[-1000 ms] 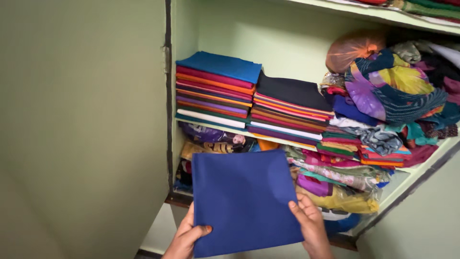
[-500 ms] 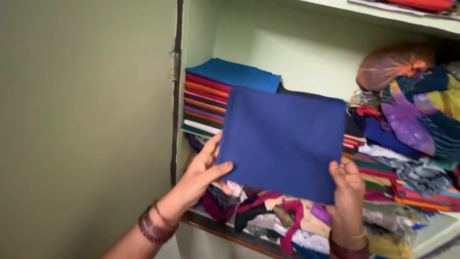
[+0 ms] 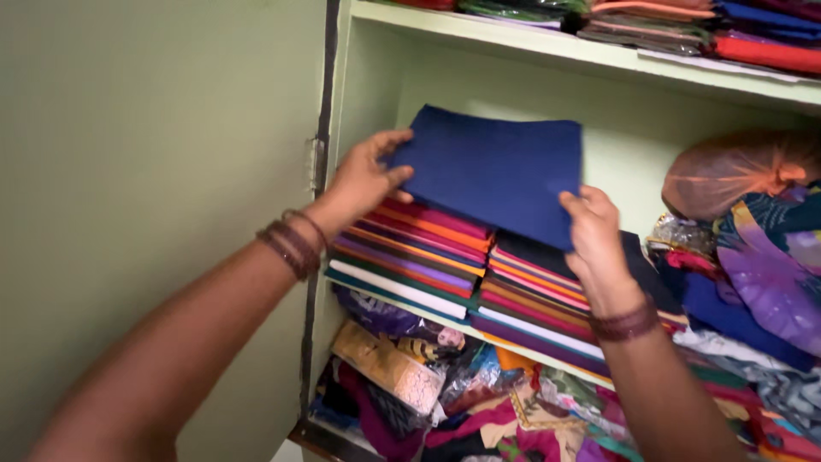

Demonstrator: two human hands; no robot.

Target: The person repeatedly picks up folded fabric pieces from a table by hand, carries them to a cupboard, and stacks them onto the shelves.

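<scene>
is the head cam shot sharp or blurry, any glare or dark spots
Head view: soft, even light, no glare; the folded dark blue cloth and both hands, left hand and right hand, are slightly smeared; the near forearms are blurred; the jumbled fabrics on the lower shelf lie in dim shadow.

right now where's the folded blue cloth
In the head view the folded blue cloth is up at the middle shelf, held by the left hand and right hand, just above the left stack of folded cloths.
</scene>
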